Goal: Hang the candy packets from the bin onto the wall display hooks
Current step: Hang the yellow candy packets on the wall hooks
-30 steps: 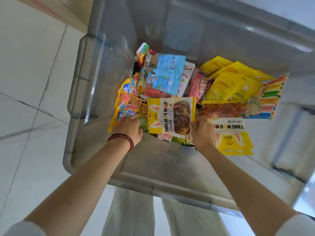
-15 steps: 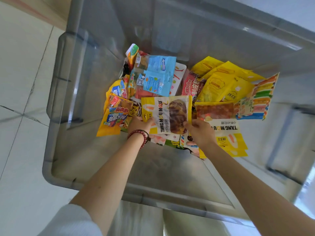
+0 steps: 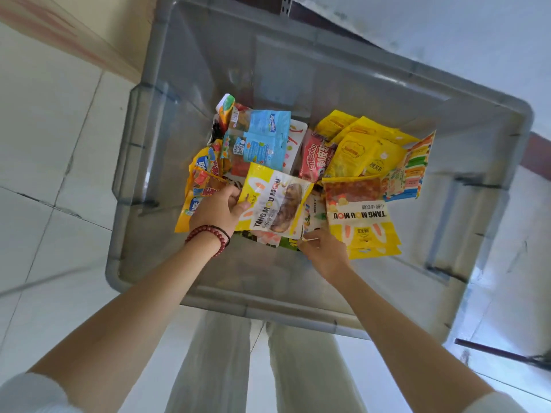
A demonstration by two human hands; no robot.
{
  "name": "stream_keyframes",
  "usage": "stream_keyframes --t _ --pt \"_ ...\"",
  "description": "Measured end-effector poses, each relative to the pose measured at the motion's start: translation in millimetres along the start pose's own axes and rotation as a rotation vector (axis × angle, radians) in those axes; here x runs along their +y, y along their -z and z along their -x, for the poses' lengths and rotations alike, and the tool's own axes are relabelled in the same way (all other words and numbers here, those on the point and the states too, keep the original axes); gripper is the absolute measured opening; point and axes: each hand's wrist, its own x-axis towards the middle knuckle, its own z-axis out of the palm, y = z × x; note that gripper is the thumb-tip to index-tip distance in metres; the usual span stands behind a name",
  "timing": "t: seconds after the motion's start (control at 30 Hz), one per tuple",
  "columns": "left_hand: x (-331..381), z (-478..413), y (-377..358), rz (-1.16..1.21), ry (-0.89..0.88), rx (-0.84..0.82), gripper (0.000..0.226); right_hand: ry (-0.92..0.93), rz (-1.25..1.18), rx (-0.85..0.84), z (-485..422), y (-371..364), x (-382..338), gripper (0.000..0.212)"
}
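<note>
Fingers (image 3: 229, 193) of our left hand (image 3: 219, 208) curl round the left edge of a yellow-and-white packet (image 3: 275, 205), thumb pressed on its face, while our right hand (image 3: 323, 253) pinches the packet's near right corner. From the head view, we see the packet tilted atop the heap in the grey bin (image 3: 268, 308), its far edge touching a blue packet (image 3: 262, 141) and its right side overlapping a second yellow packet (image 3: 362, 222) and smaller ones beneath. Both grips sit at the margins, so the packet's body lies between our hands, not inside either. We judge the risks thus: slick film could slide from such edge holds as we lift, and the packets underneath, partly caught below it, could ride up and spill over the rim. Wall hooks are out of view, so we cannot tell how far we must carry it.
</note>
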Motion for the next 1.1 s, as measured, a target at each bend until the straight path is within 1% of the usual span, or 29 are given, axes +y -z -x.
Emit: stream_keyframes --t 0.03,0.17,0.3,0.4,0.5,0.57,0.67,0.73,0.9,1.0,1.1 --pt "2.6 4.5 4.8 -0.032 -0.013 -0.006 0.022 0.024 0.003 0.014 5.8 0.8 2.7 0.018" --pt "7.0 19.0 16.4 -0.095 0.002 -0.010 0.020 0.127 -0.038 0.059 27.7 14.7 4.6 0.023" --pt "6.8 23.2 19.8 -0.113 0.024 -0.022 0.019 0.176 -0.017 0.110 25.8 39.7 -1.1 0.025" --pt "4.0 22.1 20.2 -0.114 0.053 -0.028 0.022 0.203 0.089 0.187 14.2 62.3 -8.2 0.026" --pt "2.1 21.8 19.3 -0.106 0.066 -0.023 0.026 0.209 0.084 0.255 2.6 82.4 -15.4 0.025" --pt "1.1 22.5 18.6 -0.099 0.069 -0.027 0.026 0.231 0.095 0.336 -3.2 92.1 -19.3 0.025" --pt "-5.6 21.6 17.1 -0.113 0.066 -0.040 0.018 0.257 0.116 0.455 -8.6 103.9 -26.0 0.041" --pt "-10.9 19.4 17.1 -0.120 0.067 -0.050 0.016 0.283 0.140 0.493 -10.7 113.1 -32.2 0.052" --pt "-13.4 14.6 20.4 -0.103 0.074 -0.065 0.017 0.319 0.244 0.490 -21.8 131.7 -53.3 0.072" --pt "-10.5 10.9 20.9 -0.085 0.054 -0.065 0.016 0.337 0.296 0.485 -29.2 139.5 -65.2 0.072" --pt "-8.9 7.7 21.1 -0.080 0.042 -0.047 0.015 0.319 0.335 0.448 -37.5 141.5 -70.6 0.070"
